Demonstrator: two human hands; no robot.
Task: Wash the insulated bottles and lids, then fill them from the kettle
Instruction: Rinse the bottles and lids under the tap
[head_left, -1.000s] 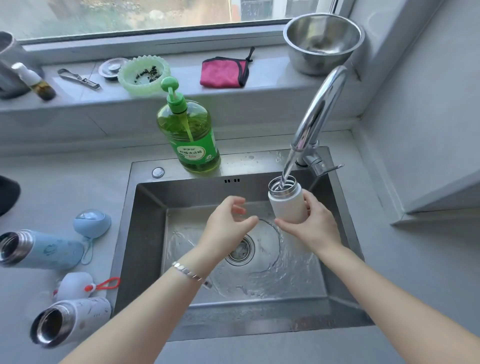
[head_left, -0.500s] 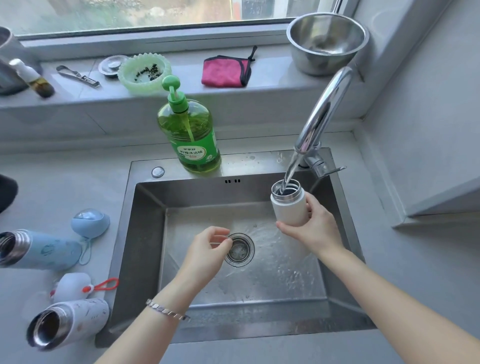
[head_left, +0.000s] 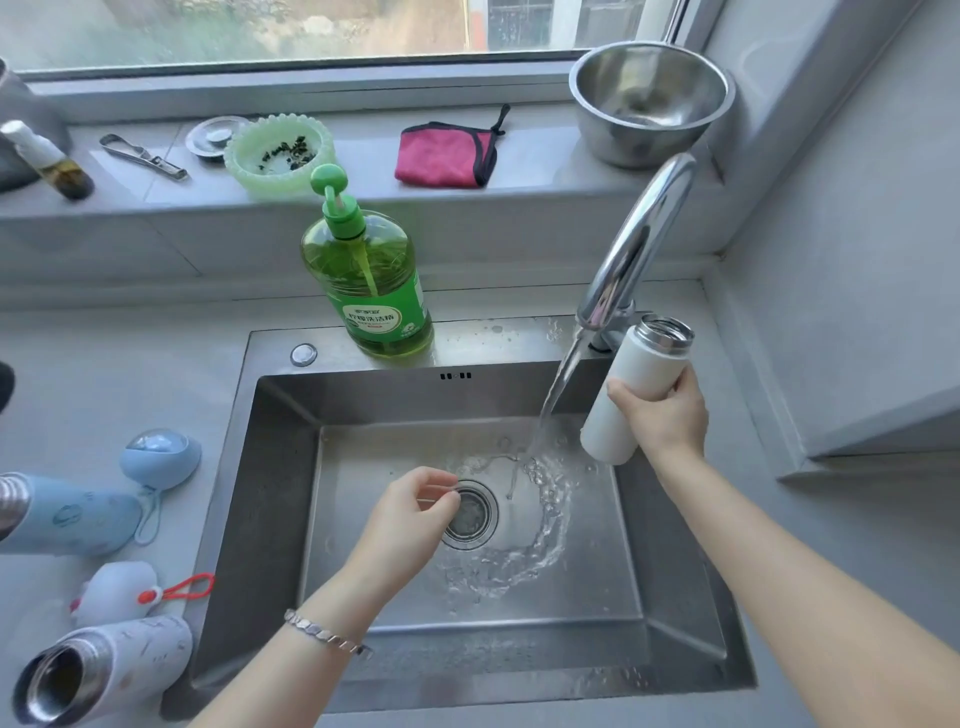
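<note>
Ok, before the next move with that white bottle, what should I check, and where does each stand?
1. Grip: right hand wraps the white bottle: ok.
2. Lid off, mouth open: ok.
3. Mouth under the water stream: not ok, the bottle is tilted to the stream's right.
4. The tap is running into the sink: ok.
5. The left hand is free, above the drain: ok.
6. Water inside the bottle: cannot tell.

Green pump bottle of dish soap (head_left: 374, 291) stands on the back rim of the stainless steel sink (head_left: 519, 338), left of the chrome gooseneck tap (head_left: 639, 234). Tap running; water stream (head_left: 558, 384) lands just right of the round drain strainer (head_left: 475, 514). Grey windowsill (head_left: 545, 179), left to right: small amber spray bottle (head_left: 49, 161), metal clip tool (head_left: 143, 156), round metal plug (head_left: 213, 136), pale green scalloped dish (head_left: 280, 156), pink black-trimmed cloth (head_left: 441, 156), steel mixing bowl (head_left: 649, 104).
</note>
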